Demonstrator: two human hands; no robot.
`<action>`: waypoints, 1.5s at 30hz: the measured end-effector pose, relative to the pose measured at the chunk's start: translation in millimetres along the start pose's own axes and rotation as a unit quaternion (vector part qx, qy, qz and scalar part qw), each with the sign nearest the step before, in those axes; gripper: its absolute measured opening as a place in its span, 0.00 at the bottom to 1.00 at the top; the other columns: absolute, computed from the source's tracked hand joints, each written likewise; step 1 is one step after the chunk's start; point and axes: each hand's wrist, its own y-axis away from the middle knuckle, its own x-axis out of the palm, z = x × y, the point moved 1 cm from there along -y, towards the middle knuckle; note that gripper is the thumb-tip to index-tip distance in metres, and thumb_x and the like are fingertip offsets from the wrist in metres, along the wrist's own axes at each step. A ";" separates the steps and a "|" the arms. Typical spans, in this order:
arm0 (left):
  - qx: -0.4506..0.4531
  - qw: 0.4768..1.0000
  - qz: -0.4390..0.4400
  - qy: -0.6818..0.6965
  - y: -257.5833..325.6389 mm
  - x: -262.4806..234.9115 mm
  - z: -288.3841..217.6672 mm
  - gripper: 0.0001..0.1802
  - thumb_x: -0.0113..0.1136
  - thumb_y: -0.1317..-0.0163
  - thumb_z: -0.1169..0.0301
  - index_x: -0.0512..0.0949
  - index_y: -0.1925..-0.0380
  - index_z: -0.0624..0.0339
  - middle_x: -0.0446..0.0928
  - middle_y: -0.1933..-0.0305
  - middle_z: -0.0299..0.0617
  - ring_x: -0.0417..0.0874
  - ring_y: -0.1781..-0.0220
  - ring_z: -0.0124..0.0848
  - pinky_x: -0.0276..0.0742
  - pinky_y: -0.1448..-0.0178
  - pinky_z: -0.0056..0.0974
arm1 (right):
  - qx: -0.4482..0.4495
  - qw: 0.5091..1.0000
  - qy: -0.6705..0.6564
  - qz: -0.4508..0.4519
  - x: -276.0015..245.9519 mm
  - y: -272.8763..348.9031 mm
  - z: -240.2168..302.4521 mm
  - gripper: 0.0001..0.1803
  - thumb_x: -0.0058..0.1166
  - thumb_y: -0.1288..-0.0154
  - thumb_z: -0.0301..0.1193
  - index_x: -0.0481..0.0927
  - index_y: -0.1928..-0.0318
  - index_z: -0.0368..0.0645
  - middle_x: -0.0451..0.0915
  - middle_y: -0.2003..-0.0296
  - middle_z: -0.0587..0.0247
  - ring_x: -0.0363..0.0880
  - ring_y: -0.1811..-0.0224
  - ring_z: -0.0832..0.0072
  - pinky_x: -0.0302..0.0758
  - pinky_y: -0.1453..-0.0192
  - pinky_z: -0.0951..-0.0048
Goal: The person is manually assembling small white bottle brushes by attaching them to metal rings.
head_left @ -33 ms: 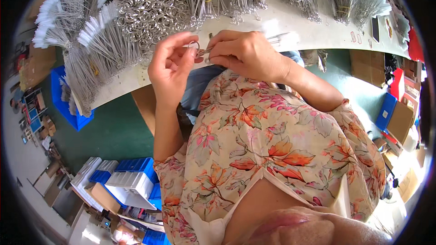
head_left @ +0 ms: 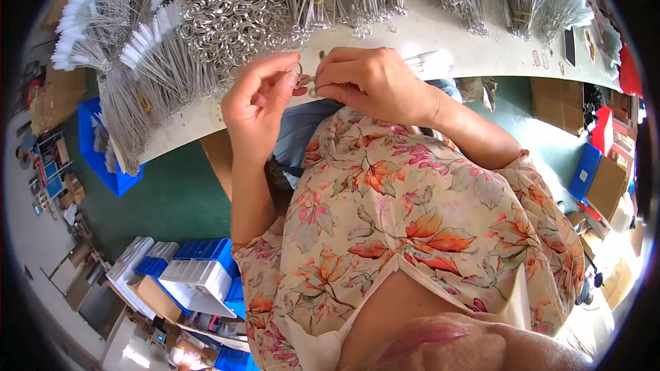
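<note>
My left hand [head_left: 253,102], palm partly turned up, pinches a shiny metal ring [head_left: 298,69] between thumb and forefinger. Close beside it, my right hand [head_left: 377,84] is closed, with the fingertips pressed on small looped wire ends [head_left: 311,88]. Ring and loops meet in the small gap between the hands; whether they are linked is too small to tell. White bristles [head_left: 432,62] show just past the back of my right hand, and the fingers hide whether they belong to the same wires. Both hands are raised at the near edge of the pale table [head_left: 481,55].
A heap of metal rings [head_left: 230,10] lies behind my left hand. Bundles of wire brushes [head_left: 161,55] with white bristles flank it, and more wire bundles [head_left: 519,0] line the back. A dark phone [head_left: 569,47] rests at right. Below left stand a blue bin [head_left: 110,158] and stacked crates [head_left: 199,275].
My left hand has shifted very slightly left and down with the ring. The right hand looks the same.
</note>
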 end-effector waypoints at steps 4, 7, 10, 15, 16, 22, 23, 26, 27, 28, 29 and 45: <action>0.038 0.994 0.096 0.030 -7.6 -15.0 -23.6 0.10 0.52 0.42 0.85 0.77 0.61 0.70 0.74 0.54 0.49 0.78 0.60 0.26 0.80 0.59 0.28 | 0.009 0.987 -0.159 0.002 -6.9 -7.5 3.3 0.06 0.56 0.43 0.28 0.81 0.65 0.42 0.79 0.69 0.63 0.78 0.74 0.72 0.74 0.69 0.72; 0.069 0.987 0.146 -0.001 -11.7 -24.3 -29.8 0.10 0.52 0.43 0.85 0.77 0.61 0.70 0.73 0.53 0.50 0.78 0.58 0.27 0.80 0.58 0.29 | 0.149 0.945 -0.281 0.078 -13.4 -8.3 15.7 0.07 0.54 0.39 0.30 0.80 0.64 0.41 0.79 0.70 0.65 0.75 0.77 0.81 0.72 0.72 0.78; 0.083 0.981 0.177 -0.002 -15.3 -27.3 -32.4 0.12 0.53 0.45 0.86 0.76 0.59 0.71 0.73 0.52 0.51 0.79 0.57 0.30 0.80 0.55 0.31 | 0.159 0.932 -0.313 0.095 -13.6 -7.9 16.6 0.08 0.53 0.37 0.32 0.81 0.63 0.40 0.79 0.72 0.68 0.71 0.80 0.86 0.67 0.77 0.83; 0.117 0.989 0.089 0.026 -11.1 -11.3 -41.7 0.17 0.56 0.48 0.86 0.74 0.56 0.74 0.74 0.54 0.51 0.81 0.58 0.35 0.80 0.54 0.32 | 0.196 0.878 -0.434 0.043 -23.1 -13.3 23.8 0.10 0.54 0.37 0.33 0.81 0.60 0.40 0.78 0.76 0.71 0.68 0.82 0.87 0.62 0.80 0.85; 0.144 0.988 0.052 -0.007 -11.1 -9.4 -45.6 0.18 0.57 0.50 0.86 0.73 0.55 0.75 0.75 0.55 0.51 0.82 0.59 0.36 0.80 0.55 0.32 | 0.219 0.861 -0.458 0.003 -27.3 -15.6 27.2 0.11 0.55 0.38 0.33 0.81 0.60 0.40 0.77 0.77 0.72 0.67 0.82 0.88 0.62 0.80 0.85; 0.280 0.949 -0.015 -0.143 -16.8 -5.9 -57.0 0.19 0.59 0.52 0.87 0.75 0.56 0.74 0.78 0.60 0.51 0.83 0.65 0.34 0.80 0.59 0.31 | 0.155 0.878 -0.448 -0.061 -29.0 -33.2 49.8 0.09 0.57 0.40 0.33 0.82 0.64 0.40 0.77 0.78 0.71 0.67 0.81 0.88 0.63 0.78 0.85; 0.278 0.949 -0.017 -0.146 -17.7 -6.8 -56.8 0.19 0.59 0.52 0.87 0.75 0.56 0.74 0.78 0.60 0.51 0.83 0.65 0.34 0.80 0.59 0.31 | 0.143 0.885 -0.438 -0.067 -29.4 -35.3 49.8 0.09 0.58 0.40 0.32 0.82 0.64 0.40 0.78 0.78 0.71 0.67 0.81 0.88 0.64 0.78 0.85; 0.265 0.958 -0.005 -0.109 -21.1 -10.8 -58.1 0.18 0.59 0.52 0.87 0.76 0.57 0.74 0.79 0.61 0.51 0.83 0.65 0.33 0.80 0.59 0.30 | 0.130 0.911 -0.388 -0.046 -34.0 -39.5 43.1 0.08 0.59 0.41 0.32 0.82 0.66 0.40 0.78 0.78 0.71 0.68 0.81 0.88 0.65 0.77 0.85; 0.264 0.958 -0.006 -0.111 -21.1 -13.3 -58.1 0.18 0.59 0.52 0.87 0.76 0.57 0.74 0.79 0.61 0.51 0.83 0.65 0.33 0.80 0.59 0.30 | 0.129 0.911 -0.389 -0.044 -37.2 -40.5 41.7 0.08 0.59 0.41 0.32 0.82 0.66 0.40 0.78 0.78 0.71 0.68 0.81 0.88 0.65 0.77 0.85; 0.260 0.959 0.009 -0.114 -21.4 -15.3 -57.7 0.18 0.58 0.52 0.87 0.76 0.57 0.74 0.79 0.61 0.51 0.83 0.65 0.33 0.80 0.59 0.30 | 0.127 0.924 -0.360 -0.028 -40.9 -41.4 40.8 0.08 0.59 0.41 0.31 0.81 0.66 0.39 0.78 0.76 0.71 0.69 0.79 0.89 0.67 0.76 0.86; 0.258 0.959 0.024 -0.116 -22.5 -16.3 -58.2 0.18 0.58 0.52 0.87 0.75 0.57 0.74 0.78 0.61 0.51 0.83 0.64 0.33 0.80 0.59 0.30 | 0.123 0.936 -0.330 -0.012 -44.0 -42.0 40.6 0.08 0.59 0.42 0.31 0.80 0.66 0.38 0.77 0.74 0.71 0.71 0.76 0.89 0.69 0.75 0.87; 0.210 0.976 0.001 -0.060 -20.3 -4.7 -49.3 0.18 0.57 0.50 0.88 0.73 0.56 0.76 0.76 0.56 0.51 0.82 0.60 0.33 0.80 0.56 0.31 | 0.129 0.882 -0.448 -0.074 -34.7 -39.3 43.0 0.09 0.59 0.41 0.32 0.81 0.66 0.38 0.78 0.76 0.70 0.69 0.80 0.88 0.66 0.77 0.85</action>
